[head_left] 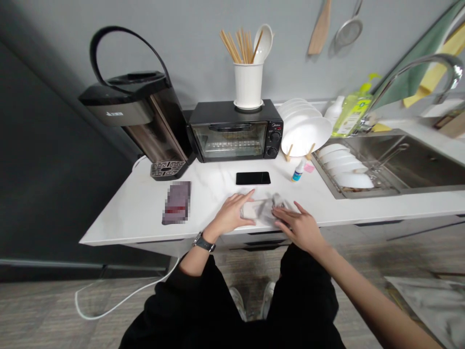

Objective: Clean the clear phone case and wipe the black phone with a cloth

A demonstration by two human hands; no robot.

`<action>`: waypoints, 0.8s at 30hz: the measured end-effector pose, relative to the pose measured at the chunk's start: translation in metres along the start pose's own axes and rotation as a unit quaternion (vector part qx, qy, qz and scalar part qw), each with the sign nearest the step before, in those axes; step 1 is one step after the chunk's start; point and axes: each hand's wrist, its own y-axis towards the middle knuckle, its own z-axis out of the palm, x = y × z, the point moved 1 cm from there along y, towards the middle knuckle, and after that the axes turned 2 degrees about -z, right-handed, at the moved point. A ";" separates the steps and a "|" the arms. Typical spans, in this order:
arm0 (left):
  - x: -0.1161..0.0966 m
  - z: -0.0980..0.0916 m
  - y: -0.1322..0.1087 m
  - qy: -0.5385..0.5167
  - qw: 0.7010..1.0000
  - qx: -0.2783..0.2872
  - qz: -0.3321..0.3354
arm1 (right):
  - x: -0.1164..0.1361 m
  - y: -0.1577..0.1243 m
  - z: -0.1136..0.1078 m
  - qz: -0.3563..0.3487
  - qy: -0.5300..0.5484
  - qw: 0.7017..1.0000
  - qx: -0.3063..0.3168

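Note:
A small grey cloth [262, 209] lies crumpled near the front edge of the white countertop [138, 208]. My left hand [232, 213] grips its left end, thumb and fingers curled round the fabric. My right hand [300, 224] rests on its right end with the fingers stretched out and pressing down. A black phone [253, 178] lies flat just behind the cloth. A watch sits on my left wrist.
Behind stand a black toaster oven [234, 131] with a white utensil holder [248, 83] on top, a water boiler [138, 111] at left, white plates [303, 128] in a rack, a small bottle [298, 171], and a sink [399, 162] with bowls at right. A blurred dark item [177, 202] lies at left.

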 end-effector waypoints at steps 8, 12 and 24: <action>0.006 0.000 -0.006 0.026 1.000 -0.010 -0.006 | 0.046 0.039 0.024 -0.066 0.061 0.996 0.028; 0.006 0.003 -0.004 0.009 1.000 -0.005 -0.003 | -0.002 0.003 -0.005 -0.049 0.009 0.998 0.042; 0.004 0.001 -0.002 0.002 1.000 -0.007 -0.008 | 0.015 0.012 0.008 -0.067 0.042 0.996 0.036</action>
